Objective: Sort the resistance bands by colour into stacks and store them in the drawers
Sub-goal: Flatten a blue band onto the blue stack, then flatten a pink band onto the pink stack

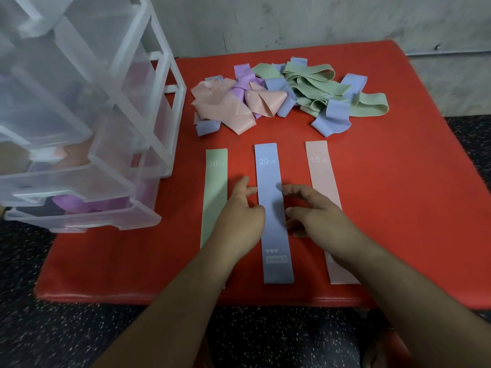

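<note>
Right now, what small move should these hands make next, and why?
Probably reach the right hand to the crumpled blue band at the near edge of the pile. The flat blue band by the left hand looks straight, the green band and pink band lie beside it, and the pile is unsorted.

Plain indoor room: red mat (398,208) on speckled floor (53,328)

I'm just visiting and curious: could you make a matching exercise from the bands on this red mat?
Things:
1 flat green band
2 flat blue band
3 flat pink band
4 tangled pile of bands

Matches:
A marked 15 LB
B far side of the red mat
C marked 30 LB
D between the left hand and right hand

Pairs: 1-C, 2-D, 3-A, 4-B.
</note>
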